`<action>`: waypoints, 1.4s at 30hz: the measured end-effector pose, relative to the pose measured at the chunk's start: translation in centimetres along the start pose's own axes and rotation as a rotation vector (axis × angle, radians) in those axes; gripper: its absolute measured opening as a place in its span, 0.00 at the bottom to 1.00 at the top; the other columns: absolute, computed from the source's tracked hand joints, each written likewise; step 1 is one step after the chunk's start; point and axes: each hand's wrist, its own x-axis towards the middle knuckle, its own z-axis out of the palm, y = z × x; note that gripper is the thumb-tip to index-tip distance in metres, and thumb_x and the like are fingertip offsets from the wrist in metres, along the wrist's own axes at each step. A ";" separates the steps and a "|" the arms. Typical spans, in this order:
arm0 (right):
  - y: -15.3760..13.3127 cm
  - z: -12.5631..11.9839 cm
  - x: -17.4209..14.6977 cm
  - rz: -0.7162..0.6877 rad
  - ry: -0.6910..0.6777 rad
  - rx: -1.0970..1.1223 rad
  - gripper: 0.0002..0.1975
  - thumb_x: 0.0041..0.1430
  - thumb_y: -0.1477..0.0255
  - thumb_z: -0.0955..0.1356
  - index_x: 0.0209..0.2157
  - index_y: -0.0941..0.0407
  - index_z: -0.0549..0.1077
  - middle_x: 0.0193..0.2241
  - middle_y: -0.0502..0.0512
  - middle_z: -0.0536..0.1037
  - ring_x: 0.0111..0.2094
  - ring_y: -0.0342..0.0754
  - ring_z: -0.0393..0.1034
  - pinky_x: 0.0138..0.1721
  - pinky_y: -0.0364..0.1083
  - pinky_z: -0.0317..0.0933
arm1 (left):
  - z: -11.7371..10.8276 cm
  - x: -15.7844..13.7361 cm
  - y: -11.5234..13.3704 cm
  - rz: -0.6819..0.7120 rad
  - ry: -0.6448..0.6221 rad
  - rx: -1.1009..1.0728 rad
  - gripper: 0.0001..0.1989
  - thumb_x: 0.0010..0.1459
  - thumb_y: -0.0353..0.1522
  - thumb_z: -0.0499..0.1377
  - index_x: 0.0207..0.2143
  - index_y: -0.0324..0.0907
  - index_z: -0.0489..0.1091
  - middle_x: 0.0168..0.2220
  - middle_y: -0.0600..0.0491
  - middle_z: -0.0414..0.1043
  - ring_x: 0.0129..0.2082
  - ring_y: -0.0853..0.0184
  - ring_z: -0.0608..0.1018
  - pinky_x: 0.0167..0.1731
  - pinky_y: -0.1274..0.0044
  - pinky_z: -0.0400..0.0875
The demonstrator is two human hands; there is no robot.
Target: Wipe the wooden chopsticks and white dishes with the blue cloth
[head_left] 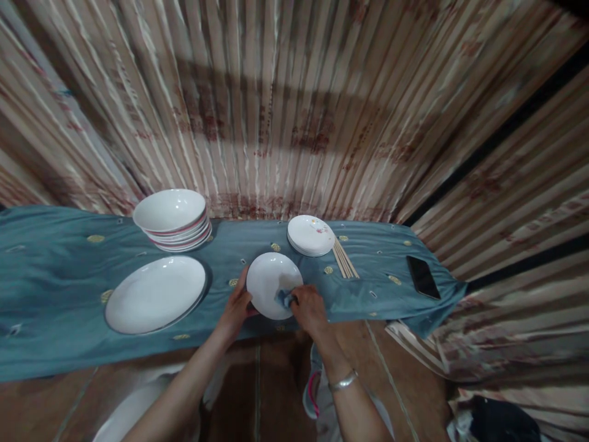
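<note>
A small round white plate (269, 276) is held over the near part of the table, tilted slightly. My left hand (238, 302) grips its left rim, with the thumb near the edge and the fingers partly hidden underneath. In my right hand (308, 307) a bluish-grey cloth (284, 298) is bunched up and pressed against the lower right of the plate's face. Just behind, to the right, stands a stack of small plates (309, 233) with a flower pattern on the top one. Several wooden chopsticks (345, 258) lie beside that stack.
A large oval white platter (156, 294) lies at the left, in front of stacked white bowls (170, 212) with red bands. Toward the right end of the blue-green tablecloth (368, 301) rests a black phone (422, 276). Pleated curtains (257, 123) hang right behind the table.
</note>
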 end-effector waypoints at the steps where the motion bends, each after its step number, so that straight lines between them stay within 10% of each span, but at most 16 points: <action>1: 0.0 0.1 0.3 0.012 0.020 -0.012 0.12 0.51 0.82 0.63 0.31 0.57 0.76 0.33 0.58 0.78 0.40 0.50 0.71 0.47 0.46 0.60 | 0.0 0.0 -0.1 0.003 -0.001 0.003 0.41 0.47 0.32 0.60 0.63 0.53 0.51 0.59 0.50 0.61 0.44 0.60 0.74 0.31 0.74 0.75; 17: 0.7 4.2 4.8 0.042 0.359 0.128 0.14 0.57 0.78 0.59 0.41 0.60 0.72 0.39 0.62 0.77 0.42 0.52 0.71 0.47 0.50 0.62 | 1.7 -2.2 1.3 -0.024 -0.074 0.123 0.42 0.51 0.31 0.54 0.66 0.45 0.39 0.43 0.48 0.69 0.38 0.64 0.71 0.35 0.72 0.74; 26: -1.1 4.5 5.7 -0.081 0.267 0.467 0.23 0.57 0.71 0.60 0.55 0.59 0.65 0.55 0.63 0.67 0.56 0.54 0.61 0.56 0.54 0.56 | 1.8 -2.4 1.3 -0.036 -0.086 0.115 0.43 0.50 0.31 0.54 0.66 0.45 0.38 0.48 0.47 0.69 0.37 0.65 0.73 0.35 0.73 0.73; 42: -4.2 3.1 4.3 -0.225 0.011 1.004 0.19 0.56 0.69 0.63 0.49 0.53 0.73 0.53 0.55 0.71 0.56 0.49 0.63 0.59 0.50 0.53 | 1.4 -1.7 0.1 -0.037 0.014 0.015 0.43 0.48 0.30 0.58 0.66 0.44 0.44 0.36 0.52 0.70 0.34 0.65 0.72 0.32 0.72 0.74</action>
